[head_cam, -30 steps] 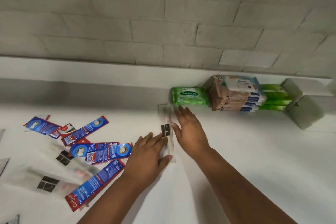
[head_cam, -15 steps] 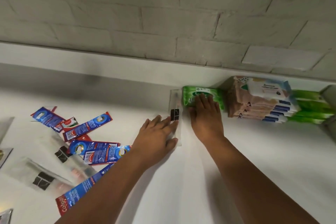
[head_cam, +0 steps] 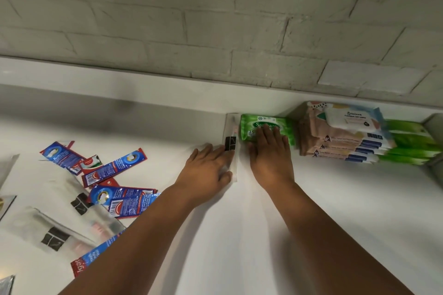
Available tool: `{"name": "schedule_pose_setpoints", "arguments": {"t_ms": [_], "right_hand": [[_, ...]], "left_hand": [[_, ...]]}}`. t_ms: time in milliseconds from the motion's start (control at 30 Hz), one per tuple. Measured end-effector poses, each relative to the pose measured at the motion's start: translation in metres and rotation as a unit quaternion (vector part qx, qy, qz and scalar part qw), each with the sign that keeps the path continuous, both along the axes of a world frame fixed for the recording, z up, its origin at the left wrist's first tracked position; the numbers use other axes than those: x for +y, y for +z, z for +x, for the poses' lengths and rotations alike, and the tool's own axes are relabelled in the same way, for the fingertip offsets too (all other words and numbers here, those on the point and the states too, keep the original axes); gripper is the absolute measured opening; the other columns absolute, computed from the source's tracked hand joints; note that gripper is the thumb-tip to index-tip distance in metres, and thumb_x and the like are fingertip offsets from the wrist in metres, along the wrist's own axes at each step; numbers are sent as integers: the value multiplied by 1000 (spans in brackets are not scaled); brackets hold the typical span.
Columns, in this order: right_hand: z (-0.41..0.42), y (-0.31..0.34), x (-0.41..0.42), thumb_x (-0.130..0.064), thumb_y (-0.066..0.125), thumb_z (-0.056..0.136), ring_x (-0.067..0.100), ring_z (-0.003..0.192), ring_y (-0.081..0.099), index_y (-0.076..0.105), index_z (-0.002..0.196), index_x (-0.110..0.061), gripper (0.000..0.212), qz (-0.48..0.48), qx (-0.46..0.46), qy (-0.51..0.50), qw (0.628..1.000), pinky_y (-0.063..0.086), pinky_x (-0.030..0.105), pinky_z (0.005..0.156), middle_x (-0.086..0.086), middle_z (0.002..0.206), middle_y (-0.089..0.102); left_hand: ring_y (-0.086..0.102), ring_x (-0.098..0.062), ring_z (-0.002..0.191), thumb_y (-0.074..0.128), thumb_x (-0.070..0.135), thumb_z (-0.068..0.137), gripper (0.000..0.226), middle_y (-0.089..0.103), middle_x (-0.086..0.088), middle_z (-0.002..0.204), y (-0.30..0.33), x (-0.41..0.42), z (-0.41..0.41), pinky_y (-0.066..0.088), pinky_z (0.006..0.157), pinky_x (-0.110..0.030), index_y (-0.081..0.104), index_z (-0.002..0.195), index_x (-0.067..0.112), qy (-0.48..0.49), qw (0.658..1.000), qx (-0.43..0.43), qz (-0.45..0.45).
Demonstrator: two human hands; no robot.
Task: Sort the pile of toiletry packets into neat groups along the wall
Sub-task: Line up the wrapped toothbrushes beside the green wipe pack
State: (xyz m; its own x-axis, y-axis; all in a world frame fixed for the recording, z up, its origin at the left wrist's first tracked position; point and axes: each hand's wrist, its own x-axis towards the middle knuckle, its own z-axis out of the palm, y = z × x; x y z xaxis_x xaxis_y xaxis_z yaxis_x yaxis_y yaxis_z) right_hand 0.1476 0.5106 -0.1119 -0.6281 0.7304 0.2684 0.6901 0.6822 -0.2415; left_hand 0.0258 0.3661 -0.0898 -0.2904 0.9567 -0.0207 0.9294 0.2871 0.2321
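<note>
My left hand (head_cam: 208, 170) lies flat with straight fingers on the near end of a clear toothbrush packet (head_cam: 232, 143), pressing it to the white counter (head_cam: 335, 211); it grips nothing. My right hand (head_cam: 269, 151) is flat too, fingers straight and together, its fingertips resting on the green wipes pack (head_cam: 266, 127), holding nothing. The clear packet sits between my two hands, running away from me with its far end against the low white ledge (head_cam: 119, 84) under the brick wall (head_cam: 215, 19), just beside the green pack's left edge. To the right of that pack I see a stack of peach and blue wipes packs (head_cam: 345, 136), then a stack of green packs (head_cam: 412, 143) beyond it. Well off to my left lies the loose pile: blue and red toothpaste sachets (head_cam: 115, 167) overlapping more clear toothbrush packets (head_cam: 57, 235).
</note>
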Motion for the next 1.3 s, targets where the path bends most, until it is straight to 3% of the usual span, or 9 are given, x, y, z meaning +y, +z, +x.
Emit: {"name": "schedule_pose_setpoints", "arguments": {"t_ms": [300, 667, 833, 1000, 1133, 1300], "right_hand": [[2, 17, -22, -33, 39, 97, 32, 145, 14, 36, 144, -11, 52, 10, 0, 4, 1000, 9, 52, 116, 11, 153, 30], [-14, 53, -167, -40, 43, 96, 23, 146, 8, 39, 141, -21, 49, -81, 51, 107, 990, 9, 39, 118, 3, 155, 25], [-40, 55, -243, -31, 50, 93, 23, 143, 21, 52, 132, -21, 40, -84, 49, 176, 980, 16, 37, 117, 1, 146, 42], [-81, 53, -321, -27, 57, 87, 26, 107, 51, 67, 107, -17, 25, -34, 34, 209, 977, 43, 36, 92, 3, 111, 62], [-109, 47, -365, -19, 57, 86, 26, 89, 51, 68, 85, -15, 11, 16, 10, 190, 982, 44, 37, 75, 3, 91, 61], [-126, 36, -398, -6, 66, 74, 29, 86, 54, 68, 80, -10, 8, 24, -63, 130, 989, 45, 38, 70, 8, 83, 62]], "left_hand": [[6, -20, 146, 33, 50, 96, 60, 14, -2, 158, 15, -12, -3, 9, 118, -40, 13, 149, 31, 5, 1000, -24, 16], [25, -19, 140, 27, 47, 95, 52, 35, -1, 150, 28, -141, -14, 19, 113, -30, 38, 141, 25, 113, 986, -53, 114], [44, -24, 126, 35, 33, 96, 42, 51, -5, 135, 26, -222, -40, 34, 104, -34, 51, 130, 16, 173, 972, -53, 153], [50, -25, 116, 48, 21, 94, 32, 56, -4, 128, 23, -300, -81, 41, 97, -35, 57, 124, 17, 198, 964, -51, 168], [52, -25, 115, 53, 21, 92, 30, 59, -4, 126, 21, -345, -106, 40, 96, -33, 60, 121, 16, 166, 972, -47, 161], [55, -28, 112, 48, 26, 91, 33, 61, -5, 123, 15, -374, -122, 46, 92, -38, 62, 119, 16, 115, 981, -38, 152]]}}
